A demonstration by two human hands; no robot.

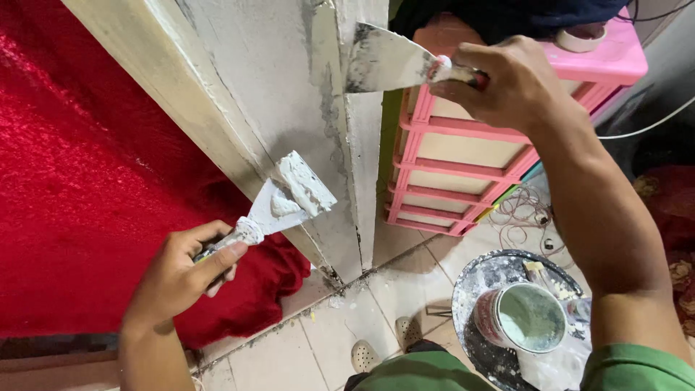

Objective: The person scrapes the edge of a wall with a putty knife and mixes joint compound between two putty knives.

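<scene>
Green sleeve at lower edge. Open tin (531, 317) of pale paste sits in spattered bucket (507, 318) on tiled floor (340, 340). Left hand (181, 271) clenched on handle of small putty knife (289, 203), blade loaded with white filler, tip just beside grey wall corner (289, 87). Right hand (499, 80) higher, grasping wide putty knife (387, 61), blade edge touching corner. Red curtain (79, 181) left; pink drawer unit (470, 166) behind.

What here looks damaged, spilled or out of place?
The grey plastered wall corner has a dark crack along its edge, down to a chipped base. The round tray under the open paint can is smeared with white. White specks dot the beige floor tiles.
</scene>
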